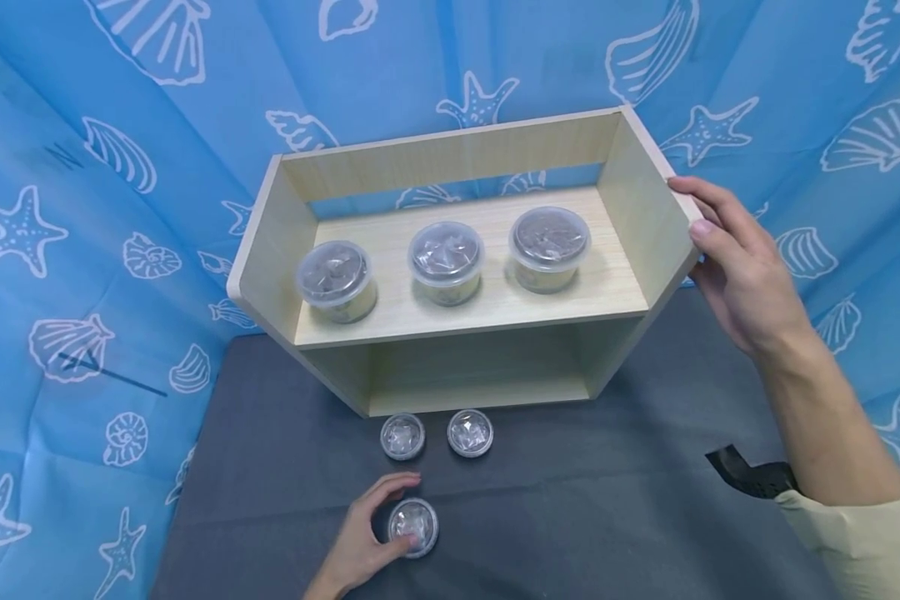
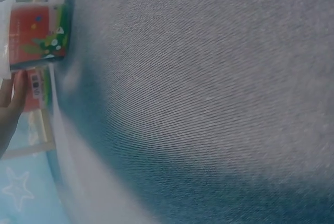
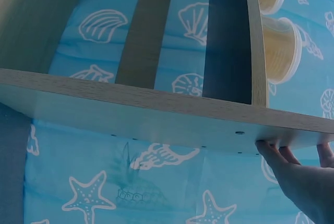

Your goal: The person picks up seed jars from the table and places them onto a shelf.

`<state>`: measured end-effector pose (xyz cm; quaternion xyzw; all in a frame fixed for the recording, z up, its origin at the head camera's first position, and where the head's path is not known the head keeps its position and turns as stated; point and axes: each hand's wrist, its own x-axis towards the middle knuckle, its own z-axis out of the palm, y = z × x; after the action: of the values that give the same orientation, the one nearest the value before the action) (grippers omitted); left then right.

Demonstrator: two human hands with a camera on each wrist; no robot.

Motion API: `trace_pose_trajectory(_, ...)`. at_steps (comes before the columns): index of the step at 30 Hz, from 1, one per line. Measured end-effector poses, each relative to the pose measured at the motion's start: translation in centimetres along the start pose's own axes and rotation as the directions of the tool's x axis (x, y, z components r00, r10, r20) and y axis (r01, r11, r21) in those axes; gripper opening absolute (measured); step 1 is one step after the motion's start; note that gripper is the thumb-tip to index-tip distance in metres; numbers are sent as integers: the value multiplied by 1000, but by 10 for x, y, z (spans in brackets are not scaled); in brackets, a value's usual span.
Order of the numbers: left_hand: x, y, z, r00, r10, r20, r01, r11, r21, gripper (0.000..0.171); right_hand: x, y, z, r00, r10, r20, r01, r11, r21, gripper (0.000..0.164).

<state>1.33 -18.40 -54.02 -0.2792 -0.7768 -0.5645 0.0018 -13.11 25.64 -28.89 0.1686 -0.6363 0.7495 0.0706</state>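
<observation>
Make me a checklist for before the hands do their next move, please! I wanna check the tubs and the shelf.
1. Three lidded big tubs on the shelf's upper board: ok.
2. Right hand touching the shelf's side: ok.
3. Left hand around the nearest small tub: ok.
4. Left hand's grip firm: cannot tell.
5. Straight way from that tub to the shelf clear: not ok; two other small tubs are there.
6. Shelf steady enough to let go: cannot tell.
</observation>
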Motion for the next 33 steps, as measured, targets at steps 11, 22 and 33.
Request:
trace_pose_trajectory(11,-7,-9,7,997,-71,32,70,996,51,69,0,1,-2,1000,-19,0,19,1000,17,43)
trace_pose_trajectory(22,-15,-15,17,983,-165,82,156,982,103,80,1,3,-1,1000,-19,-8,19,1000,11,43)
trace_pose_trajectory(33,-20,-18,20,963,-251,92,238,961,139,85,0,4,1,1000,-15,-23,15,1000,3,44)
